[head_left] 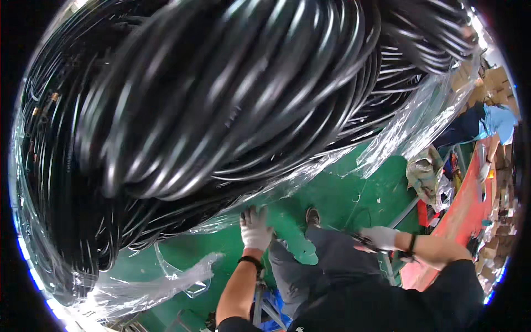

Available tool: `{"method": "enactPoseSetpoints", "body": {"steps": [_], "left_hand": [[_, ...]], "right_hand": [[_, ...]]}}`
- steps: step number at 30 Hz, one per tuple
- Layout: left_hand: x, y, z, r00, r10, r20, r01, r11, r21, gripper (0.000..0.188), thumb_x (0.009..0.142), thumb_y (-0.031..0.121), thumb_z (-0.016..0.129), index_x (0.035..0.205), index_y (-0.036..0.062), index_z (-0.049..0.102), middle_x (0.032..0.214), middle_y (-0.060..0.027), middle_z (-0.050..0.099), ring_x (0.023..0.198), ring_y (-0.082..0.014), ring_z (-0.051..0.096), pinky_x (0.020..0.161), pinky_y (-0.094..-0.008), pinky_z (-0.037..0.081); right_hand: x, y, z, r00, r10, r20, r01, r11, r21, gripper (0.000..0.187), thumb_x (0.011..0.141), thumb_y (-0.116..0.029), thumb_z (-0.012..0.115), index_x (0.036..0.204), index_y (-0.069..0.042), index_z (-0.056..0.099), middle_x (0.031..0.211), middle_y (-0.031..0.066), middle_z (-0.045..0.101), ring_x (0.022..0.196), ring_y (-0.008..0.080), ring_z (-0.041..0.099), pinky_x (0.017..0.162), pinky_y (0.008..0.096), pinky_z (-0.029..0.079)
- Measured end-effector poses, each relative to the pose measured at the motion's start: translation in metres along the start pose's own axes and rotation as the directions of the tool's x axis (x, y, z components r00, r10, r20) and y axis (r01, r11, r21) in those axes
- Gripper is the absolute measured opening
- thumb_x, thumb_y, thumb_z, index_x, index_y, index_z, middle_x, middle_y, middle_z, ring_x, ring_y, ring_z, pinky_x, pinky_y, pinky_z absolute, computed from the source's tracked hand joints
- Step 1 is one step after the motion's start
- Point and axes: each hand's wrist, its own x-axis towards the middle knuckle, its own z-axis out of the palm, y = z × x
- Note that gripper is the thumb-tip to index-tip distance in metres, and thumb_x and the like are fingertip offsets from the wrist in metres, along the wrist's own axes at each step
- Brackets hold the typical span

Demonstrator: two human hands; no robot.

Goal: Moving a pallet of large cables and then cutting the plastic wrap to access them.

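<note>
Glossy black coils (pixel 238 105) fill the upper left and centre; below them the gloved left hand (pixel 255 229) spreads its fingers. Lower right, the right hand (pixel 380 238) grips a blurred dark object (pixel 362 241).

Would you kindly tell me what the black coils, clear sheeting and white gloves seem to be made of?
The black coils: probably rubber or plastic, smooth and glossy, judging by bright streaks along their curves; which one, I cannot tell.
The clear sheeting: likely thin plastic film, shiny and see-through, with creased highlights.
The white gloves: perhaps knitted fabric, matte; the weave is too fine to confirm.
</note>
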Motion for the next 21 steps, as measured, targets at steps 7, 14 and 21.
{"method": "enactPoseSetpoints", "body": {"steps": [7,14,21], "left_hand": [[-0.12,-0.055,-0.113,0.878,0.47,0.086,-0.46,0.88,-0.119,0.076,0.076,0.049,0.088,0.138,0.0122,0.063,0.142,-0.0207,0.06,0.138,-0.0412,0.055,0.12,-0.0559,0.04],[-0.062,-0.046,-0.096,0.786,0.543,0.296,-0.537,0.837,-0.109,0.082,0.084,0.06,0.08,0.148,0.0136,0.059,0.148,-0.0213,0.059,0.141,-0.0402,0.053,0.119,-0.0545,0.041],[0.048,0.01,-0.017,0.958,0.281,-0.06,-0.283,0.959,-0.024,0.092,0.095,0.056,0.073,0.167,0.0134,0.034,0.165,-0.0213,0.042,0.152,-0.0437,0.042,0.126,-0.0588,0.032]], "right_hand": [[-0.229,0.071,-0.1,0.924,0.209,0.322,0.0,0.838,-0.545,0.052,0.098,-0.065,0.061,0.108,-0.015,0.066,0.09,0.0169,0.075,0.083,0.0422,0.075,0.069,0.0545,0.059],[-0.038,0.008,-0.125,0.931,0.22,0.292,0.019,0.769,-0.639,0.053,0.098,-0.063,0.063,0.115,-0.014,0.069,0.096,0.0186,0.077,0.088,0.0427,0.075,0.074,0.053,0.059],[0.147,-0.042,0.021,0.994,0.003,0.106,0.001,0.999,-0.034,0.057,0.1,-0.063,0.063,0.115,-0.008,0.067,0.093,0.0226,0.075,0.09,0.0387,0.075,0.077,0.0503,0.056]]}}
